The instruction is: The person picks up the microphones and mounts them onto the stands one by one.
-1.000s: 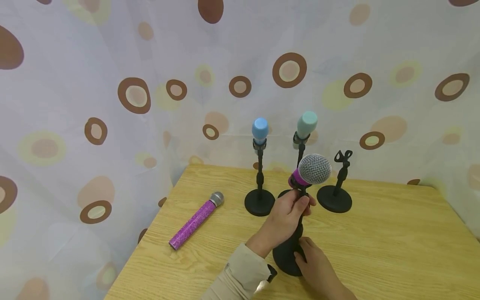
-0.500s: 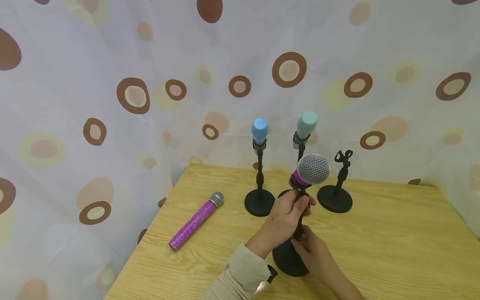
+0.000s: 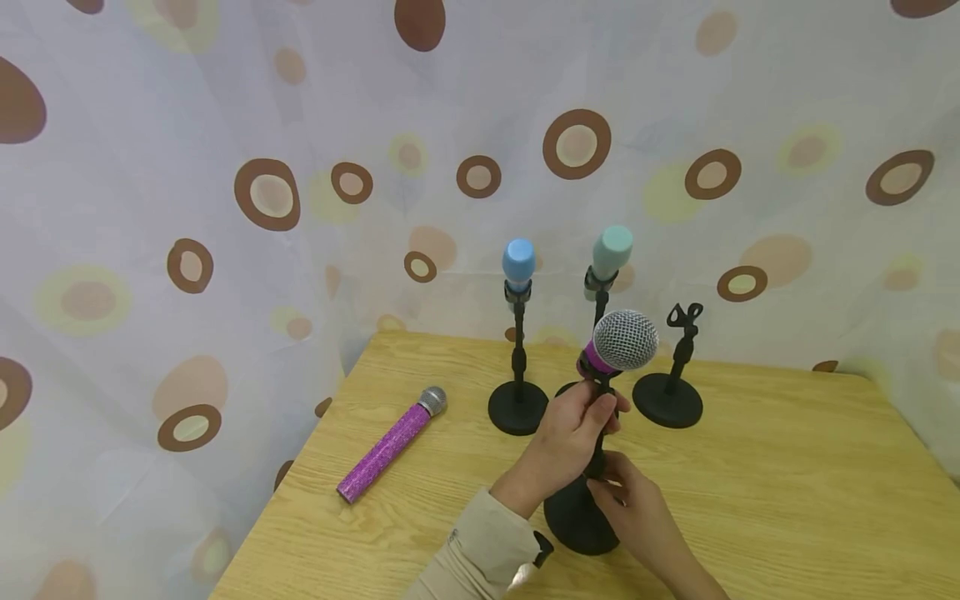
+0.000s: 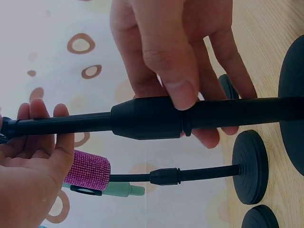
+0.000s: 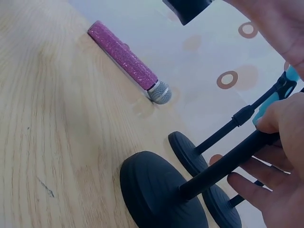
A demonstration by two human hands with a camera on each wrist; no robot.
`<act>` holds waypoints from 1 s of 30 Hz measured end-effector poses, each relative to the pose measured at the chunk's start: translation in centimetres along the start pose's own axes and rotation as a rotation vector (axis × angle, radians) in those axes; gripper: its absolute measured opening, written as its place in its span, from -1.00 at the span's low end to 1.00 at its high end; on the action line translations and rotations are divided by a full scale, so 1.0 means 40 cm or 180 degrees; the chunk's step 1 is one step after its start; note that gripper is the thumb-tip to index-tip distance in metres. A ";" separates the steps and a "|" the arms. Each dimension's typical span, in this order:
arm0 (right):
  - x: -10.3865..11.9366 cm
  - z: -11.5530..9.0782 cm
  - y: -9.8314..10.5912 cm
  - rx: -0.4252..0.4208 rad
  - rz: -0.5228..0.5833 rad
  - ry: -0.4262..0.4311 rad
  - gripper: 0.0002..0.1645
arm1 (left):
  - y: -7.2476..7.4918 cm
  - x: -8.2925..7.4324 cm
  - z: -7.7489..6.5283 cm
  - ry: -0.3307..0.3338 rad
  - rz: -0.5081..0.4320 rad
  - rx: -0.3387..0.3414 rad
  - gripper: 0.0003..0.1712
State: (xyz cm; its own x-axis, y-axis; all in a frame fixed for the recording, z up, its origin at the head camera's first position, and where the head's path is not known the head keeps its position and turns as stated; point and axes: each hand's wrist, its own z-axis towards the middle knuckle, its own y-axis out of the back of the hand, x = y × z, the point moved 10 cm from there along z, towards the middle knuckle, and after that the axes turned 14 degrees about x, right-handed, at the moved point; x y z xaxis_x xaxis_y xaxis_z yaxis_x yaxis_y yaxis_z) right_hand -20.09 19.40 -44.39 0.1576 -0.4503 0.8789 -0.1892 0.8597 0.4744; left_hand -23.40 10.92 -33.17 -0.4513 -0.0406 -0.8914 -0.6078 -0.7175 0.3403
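A black microphone stand (image 3: 576, 518) rises from a round base at the table's front and carries a purple microphone (image 3: 626, 340) with a silver mesh head in its clip. My left hand (image 3: 572, 432) grips the upper pole just under that clip. Lower down, my right hand (image 3: 633, 518) has thumb and fingers around the pole at its thicker collar (image 4: 147, 118). In the left wrist view, the right thumb lies against the collar's lower end. The right wrist view shows the right hand (image 5: 280, 166) at the pole above the base.
A glittery purple microphone (image 3: 390, 446) lies on the wooden table (image 3: 787, 483) at left. Behind stand one stand with a blue microphone (image 3: 519, 262), another with a mint-green microphone (image 3: 612, 248), and a bare stand (image 3: 669, 398). A patterned curtain (image 3: 480, 92) hangs behind the table.
My right hand has risen from beside the stand's base to the collar on its pole. My left hand keeps its grip below the clip; the other stands have stayed where they were.
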 end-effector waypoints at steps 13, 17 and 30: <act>0.057 -0.023 0.046 -0.0360 0.0086 0.0345 -0.62 | 0.002 -0.007 -0.003 -0.0077 0.0221 -0.0042 -0.68; 0.056 -0.028 0.053 -0.0362 0.0013 0.0338 -0.67 | 0.001 0.000 -0.001 -0.0053 0.0165 -0.0033 -0.69; 0.055 -0.018 0.052 -0.0194 0.0103 0.0369 -0.69 | -0.001 -0.005 -0.002 -0.0049 0.0184 -0.0010 -0.69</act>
State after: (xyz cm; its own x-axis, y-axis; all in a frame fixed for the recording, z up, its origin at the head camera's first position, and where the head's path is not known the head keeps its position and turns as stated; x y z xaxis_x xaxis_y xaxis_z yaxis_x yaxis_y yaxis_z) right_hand -19.42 20.39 -41.51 0.2640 -0.3941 0.8803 -0.1374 0.8880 0.4388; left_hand -23.23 10.92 -33.02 -0.4956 -0.0713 -0.8656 -0.5784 -0.7164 0.3902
